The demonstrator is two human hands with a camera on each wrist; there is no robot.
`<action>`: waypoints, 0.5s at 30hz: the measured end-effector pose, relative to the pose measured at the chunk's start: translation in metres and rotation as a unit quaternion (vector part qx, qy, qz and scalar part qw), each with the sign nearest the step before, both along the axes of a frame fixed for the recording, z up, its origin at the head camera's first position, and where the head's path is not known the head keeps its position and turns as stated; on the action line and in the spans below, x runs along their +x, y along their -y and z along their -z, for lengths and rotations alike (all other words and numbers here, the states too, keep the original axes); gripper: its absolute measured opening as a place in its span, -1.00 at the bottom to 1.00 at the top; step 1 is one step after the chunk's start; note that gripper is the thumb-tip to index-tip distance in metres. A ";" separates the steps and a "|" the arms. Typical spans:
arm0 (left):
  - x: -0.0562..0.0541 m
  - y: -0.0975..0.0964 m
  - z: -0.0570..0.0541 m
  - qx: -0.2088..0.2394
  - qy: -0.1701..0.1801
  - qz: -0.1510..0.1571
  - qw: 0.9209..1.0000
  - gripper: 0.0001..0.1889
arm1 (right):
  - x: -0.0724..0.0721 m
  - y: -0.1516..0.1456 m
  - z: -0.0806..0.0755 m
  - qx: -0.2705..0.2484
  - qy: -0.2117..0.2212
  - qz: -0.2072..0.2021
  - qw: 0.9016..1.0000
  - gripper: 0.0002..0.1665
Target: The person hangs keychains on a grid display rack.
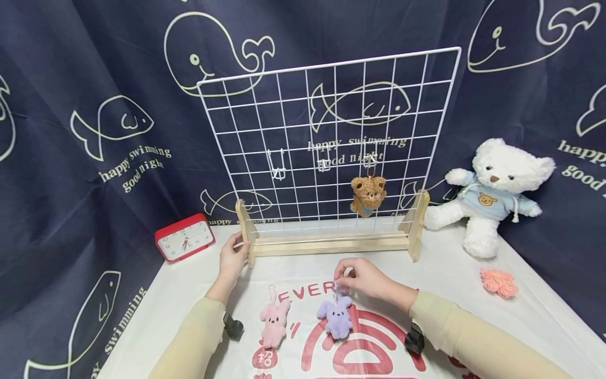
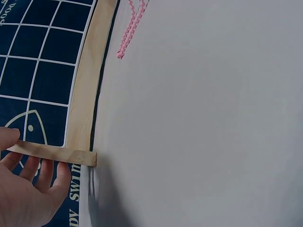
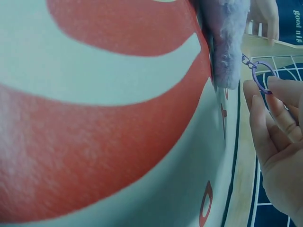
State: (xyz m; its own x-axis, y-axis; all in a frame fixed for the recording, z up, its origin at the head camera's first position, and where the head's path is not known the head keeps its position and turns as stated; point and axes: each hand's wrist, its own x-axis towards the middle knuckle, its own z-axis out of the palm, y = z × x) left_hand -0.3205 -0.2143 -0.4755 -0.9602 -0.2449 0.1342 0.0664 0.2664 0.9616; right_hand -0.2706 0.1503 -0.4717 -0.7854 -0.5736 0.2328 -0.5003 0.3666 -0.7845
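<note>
My right hand (image 1: 358, 277) pinches the purple ring (image 3: 265, 78) of a purple plush bunny keychain (image 1: 338, 319), which hangs close over the printed tablecloth. My left hand (image 1: 233, 259) grips the wooden side foot (image 2: 57, 153) of the display stand, thumb on one side and fingers on the other. A pink plush bunny keychain (image 1: 274, 323) lies on the cloth to the left of the purple one, its beaded loop (image 2: 129, 33) pointing toward the stand. From a hook on the white wire grid (image 1: 322, 126) hangs a brown plush bear keychain (image 1: 368, 196).
Two more white hooks, a left one (image 1: 278, 171) and a middle one (image 1: 324, 165), hang bare on the grid. A red clock (image 1: 184, 238) stands at the left. On the right sit a white teddy bear (image 1: 492, 189) and a coral-coloured bundle (image 1: 499, 283).
</note>
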 end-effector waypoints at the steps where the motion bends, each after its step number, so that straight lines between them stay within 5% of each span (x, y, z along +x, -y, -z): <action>1: 0.000 0.000 0.000 0.000 0.000 0.000 1.000 -0.54 | 0.000 0.000 -0.001 -0.002 0.001 -0.001 1.000 -0.90; 15: 0.001 0.000 0.001 0.008 -0.016 -0.002 1.000 -0.55 | -0.001 0.002 -0.015 -0.036 0.019 -0.006 0.999 -0.92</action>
